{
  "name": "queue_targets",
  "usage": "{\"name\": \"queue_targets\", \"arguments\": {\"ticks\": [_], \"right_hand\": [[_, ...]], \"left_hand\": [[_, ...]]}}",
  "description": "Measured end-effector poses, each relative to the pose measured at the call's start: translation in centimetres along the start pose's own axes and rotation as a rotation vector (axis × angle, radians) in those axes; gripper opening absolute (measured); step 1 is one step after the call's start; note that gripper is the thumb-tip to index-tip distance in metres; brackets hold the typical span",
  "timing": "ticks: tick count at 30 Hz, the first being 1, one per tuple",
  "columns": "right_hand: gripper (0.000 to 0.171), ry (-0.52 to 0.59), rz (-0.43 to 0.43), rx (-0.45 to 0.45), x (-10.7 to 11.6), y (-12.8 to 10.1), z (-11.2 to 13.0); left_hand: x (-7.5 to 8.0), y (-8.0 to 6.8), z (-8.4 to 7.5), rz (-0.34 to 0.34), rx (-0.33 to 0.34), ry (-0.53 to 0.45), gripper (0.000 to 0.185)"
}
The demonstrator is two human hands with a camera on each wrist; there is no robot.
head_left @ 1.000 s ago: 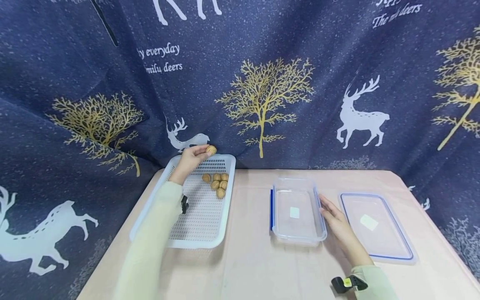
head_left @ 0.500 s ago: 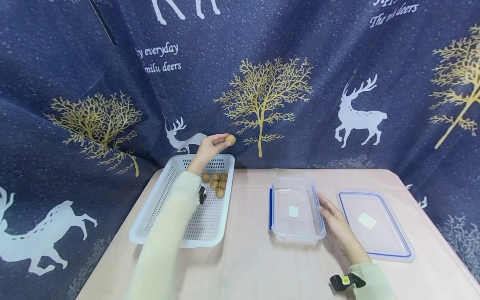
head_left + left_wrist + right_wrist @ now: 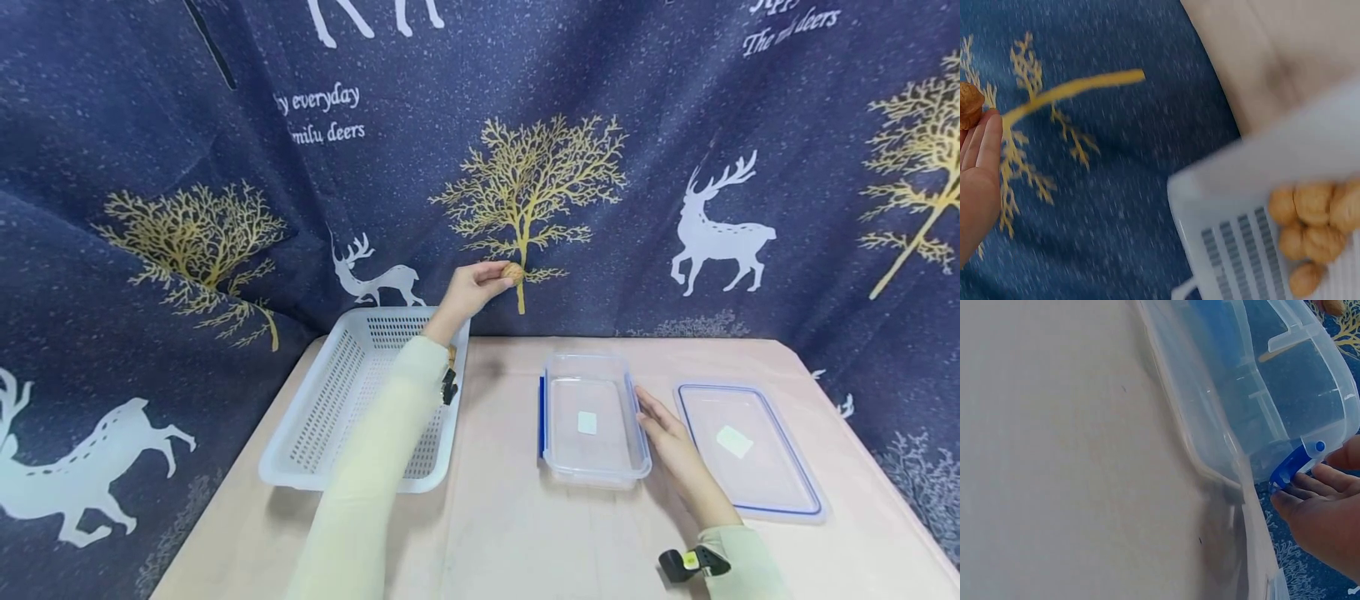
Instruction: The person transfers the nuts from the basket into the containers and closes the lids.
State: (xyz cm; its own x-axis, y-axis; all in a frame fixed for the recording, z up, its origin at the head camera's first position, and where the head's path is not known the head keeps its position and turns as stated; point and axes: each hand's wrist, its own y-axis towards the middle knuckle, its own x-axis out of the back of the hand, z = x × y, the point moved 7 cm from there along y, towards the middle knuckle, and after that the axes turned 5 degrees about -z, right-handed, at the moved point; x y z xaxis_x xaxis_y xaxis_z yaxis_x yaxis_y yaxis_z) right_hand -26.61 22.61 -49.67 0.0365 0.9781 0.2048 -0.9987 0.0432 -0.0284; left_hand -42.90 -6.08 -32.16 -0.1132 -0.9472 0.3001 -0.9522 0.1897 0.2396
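One walnut (image 3: 513, 272) sits pinched in my left hand (image 3: 470, 293) fingertips, raised above the table between the white basket (image 3: 322, 410) and the clear box (image 3: 594, 421). My right hand (image 3: 670, 443) rests flat-fingered against that box's side, beside the lid (image 3: 750, 450).

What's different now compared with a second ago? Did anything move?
The left hand, pinching a walnut, has carried it up out of the white basket and rightward, toward the clear box. The right hand stays resting against that box's side, and the lid and the other walnuts in the basket have not moved.
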Motion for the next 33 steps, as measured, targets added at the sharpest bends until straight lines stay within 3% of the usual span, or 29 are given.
{"name": "queue_targets", "arguments": {"ticks": [5, 14, 22, 33], "right_hand": [[0.055, 0.003, 0.003, -0.007, 0.0, -0.1, 0.0], [0.056, 0.02, 0.012, -0.012, -0.1, -0.1, 0.1], [0.057, 0.044, 0.028, -0.031, -0.3, -0.2, 0.0], [0.058, 0.088, 0.026, -0.021, -0.2, -0.3, 0.1]], "left_hand": [[-2.7, -0.3, -0.6, 0.03, 0.01, -0.04, 0.04], [-7.1, -1.2, -0.2, 0.092, 0.011, -0.038, 0.04], [-10.7, -2.2, 1.5, 0.127, 0.02, -0.071, 0.037], [-13.9, -4.2, 4.0, 0.161, 0.08, -0.128, 0.033]]}}
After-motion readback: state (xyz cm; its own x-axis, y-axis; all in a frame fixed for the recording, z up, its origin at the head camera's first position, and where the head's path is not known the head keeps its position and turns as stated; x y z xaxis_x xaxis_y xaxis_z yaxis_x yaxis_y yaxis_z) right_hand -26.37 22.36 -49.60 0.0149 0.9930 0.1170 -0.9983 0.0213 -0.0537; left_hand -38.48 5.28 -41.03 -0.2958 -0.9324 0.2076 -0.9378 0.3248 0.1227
